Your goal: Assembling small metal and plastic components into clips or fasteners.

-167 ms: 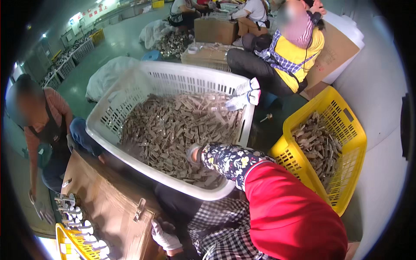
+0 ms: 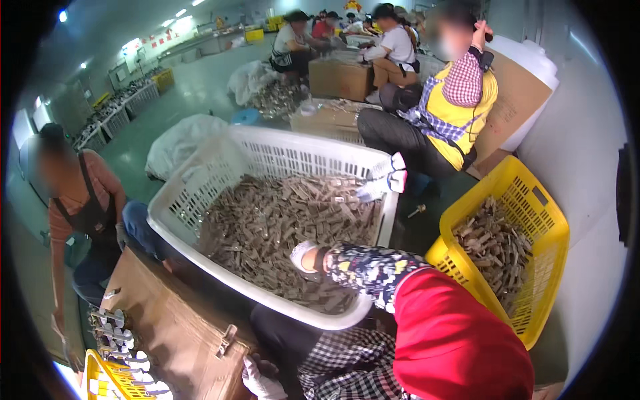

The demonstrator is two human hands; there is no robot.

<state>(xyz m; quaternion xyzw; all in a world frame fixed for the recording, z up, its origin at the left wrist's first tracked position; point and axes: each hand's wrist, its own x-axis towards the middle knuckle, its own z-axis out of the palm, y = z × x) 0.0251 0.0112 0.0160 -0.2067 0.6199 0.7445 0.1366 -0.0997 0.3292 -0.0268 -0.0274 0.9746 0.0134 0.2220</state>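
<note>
My right hand (image 2: pixel 305 257), in a white glove, reaches over a heap of small flat grey-brown metal pieces (image 2: pixel 267 220). Its fingers point down into the heap, so I cannot make out whether they grip a piece. The heap lies in a large white slotted basket (image 2: pixel 293 313) in front of me. Low in the view, my left hand (image 2: pixel 262 383), also gloved, is beside the edge of a cardboard box (image 2: pixel 180 320). Its fingers are loosely apart and no object shows in them. One metal hinge piece (image 2: pixel 226 341) sits on that box near its edge.
On the right, a yellow basket (image 2: pixel 560 267) holds more metal pieces. White gloves (image 2: pixel 383 187) hang over the white basket's far rim. Cup-headed hinges (image 2: pixel 123 340) line the box's left end above another yellow basket (image 2: pixel 100 377). Co-workers sit left (image 2: pixel 80 200) and far right (image 2: pixel 460 107).
The whole view has tipped up, so things appear lower. More of my right glove shows over the heap, and it has moved slightly away from me. My left hand is partly cut off below.
</note>
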